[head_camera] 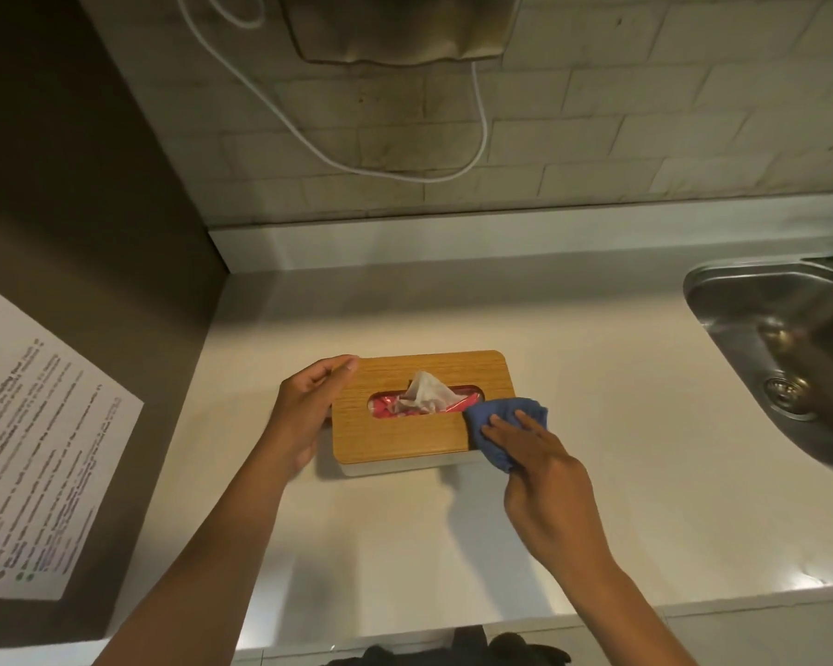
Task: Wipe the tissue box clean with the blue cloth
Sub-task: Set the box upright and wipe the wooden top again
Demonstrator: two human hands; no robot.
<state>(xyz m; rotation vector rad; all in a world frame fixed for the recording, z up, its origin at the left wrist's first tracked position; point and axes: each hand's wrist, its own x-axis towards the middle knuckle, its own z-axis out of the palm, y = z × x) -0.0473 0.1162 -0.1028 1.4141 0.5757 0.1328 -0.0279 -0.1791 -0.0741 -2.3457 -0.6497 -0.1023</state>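
The tissue box [405, 435] has a wooden lid and a white base and lies flat on the white counter [597, 425]. A white tissue [426, 391] sticks up from its slot, with red packaging showing inside. My left hand [304, 411] grips the box's left end, thumb on the lid's far corner. My right hand [544, 463] presses the bunched blue cloth [496, 425] onto the lid's right end, fingers laid over the cloth. The cloth hangs over the box's right front corner and hides it.
A steel sink [780, 358] is set into the counter at the right. A dark wall panel with a printed notice [34, 449] stands at the left. A white cable [405, 173] loops down the tiled wall behind. The counter's front edge runs below my arms.
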